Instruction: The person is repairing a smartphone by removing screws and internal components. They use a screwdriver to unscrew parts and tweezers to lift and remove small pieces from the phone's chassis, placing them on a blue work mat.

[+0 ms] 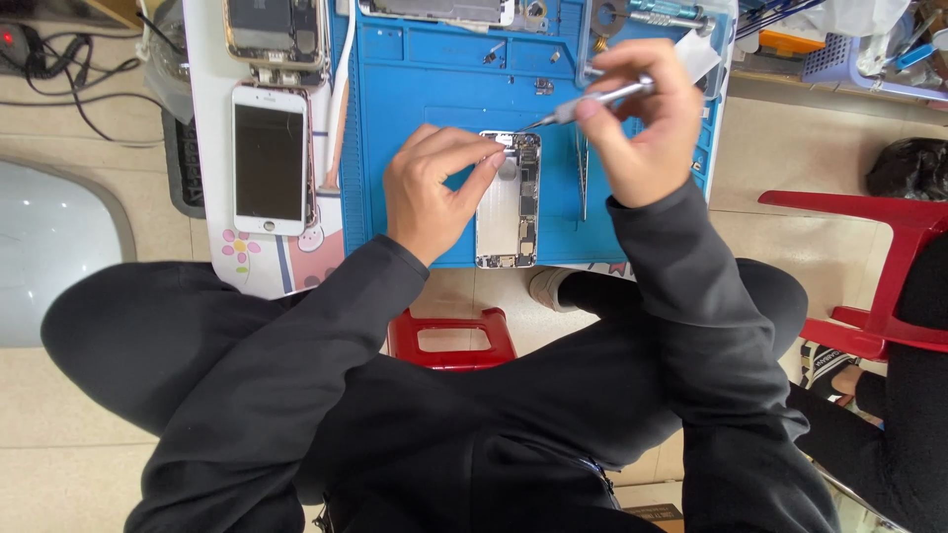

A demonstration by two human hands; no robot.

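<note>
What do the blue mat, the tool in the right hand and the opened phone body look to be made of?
Blue mat: probably silicone or soft rubber; matte, with moulded compartments. Screwdriver in the right hand: likely metal, with a silvery satin sheen on a slim shaft. Opened phone body under the left hand: seemingly a metal shell, pale grey, with glinting parts inside.

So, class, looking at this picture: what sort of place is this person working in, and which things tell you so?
Most likely a small phone repair bench. An opened phone lies on a blue repair mat; the right hand holds a fine screwdriver over it while the left hand steadies it. A detached white phone screen lies alongside.
</note>
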